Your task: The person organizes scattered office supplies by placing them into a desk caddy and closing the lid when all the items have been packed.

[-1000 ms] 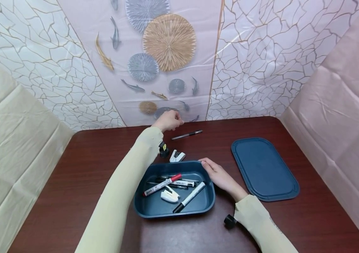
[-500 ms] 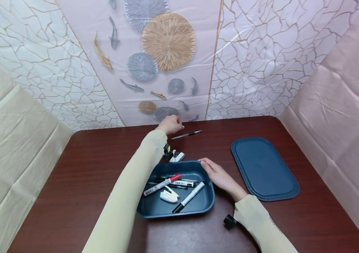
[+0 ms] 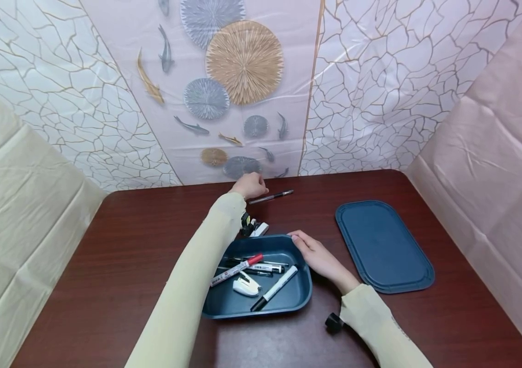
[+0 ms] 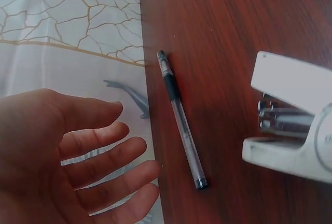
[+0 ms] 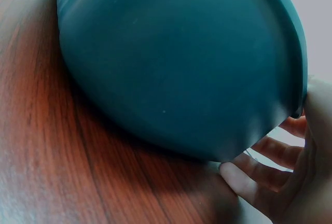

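Note:
My left hand [image 3: 250, 185] reaches to the table's far edge, beside a clear-barrelled gel pen [image 3: 271, 197]. In the left wrist view its fingers are loosely bent, apart from the pen [image 4: 182, 120], holding nothing. A white stapler [image 4: 290, 92] lies nearer me, partly hidden by the left wrist in the head view. My right hand [image 3: 318, 255] grips the far right corner of a dark blue box [image 3: 304, 301]. Inside lie a red-capped marker [image 3: 235, 270], a black-capped marker [image 3: 275, 288], another white stapler [image 3: 246, 284] and several more pens.
A dark blue lid [image 3: 385, 245] lies flat on the brown table [image 3: 104, 271], right of the box. Patterned cloth [image 3: 357, 102] hangs behind the table's far edge, with plain cloth at both sides. My left sleeve [image 3: 187, 286] covers the box's left end.
My left hand has come down and slightly right, closer to the pen's near end. Its wrist now covers more of the stapler on the table. The right hand and the box have stayed put.

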The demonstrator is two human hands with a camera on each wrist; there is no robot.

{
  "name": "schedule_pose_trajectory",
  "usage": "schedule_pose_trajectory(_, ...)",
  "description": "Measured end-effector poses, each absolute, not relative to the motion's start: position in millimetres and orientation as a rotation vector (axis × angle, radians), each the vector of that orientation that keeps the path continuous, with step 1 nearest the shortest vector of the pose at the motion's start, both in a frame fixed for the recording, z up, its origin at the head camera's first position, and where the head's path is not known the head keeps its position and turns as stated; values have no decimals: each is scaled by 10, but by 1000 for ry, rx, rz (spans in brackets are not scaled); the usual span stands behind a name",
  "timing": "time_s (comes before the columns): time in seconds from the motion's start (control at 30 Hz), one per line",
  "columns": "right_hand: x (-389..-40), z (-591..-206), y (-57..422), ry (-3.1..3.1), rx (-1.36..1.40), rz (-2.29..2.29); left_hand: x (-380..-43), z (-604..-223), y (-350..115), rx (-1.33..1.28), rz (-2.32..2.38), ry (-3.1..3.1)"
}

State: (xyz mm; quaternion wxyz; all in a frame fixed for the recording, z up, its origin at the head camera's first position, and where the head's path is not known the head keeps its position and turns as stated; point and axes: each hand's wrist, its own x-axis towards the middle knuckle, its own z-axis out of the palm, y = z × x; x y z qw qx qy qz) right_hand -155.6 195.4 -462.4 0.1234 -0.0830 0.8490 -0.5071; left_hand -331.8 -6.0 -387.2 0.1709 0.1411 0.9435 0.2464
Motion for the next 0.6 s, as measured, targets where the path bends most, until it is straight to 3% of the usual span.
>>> schedule_pose_trajectory(0.6,-1556,-4621,1951,2488,-228,-1481,-3302,-3954,11,412,641,2706)
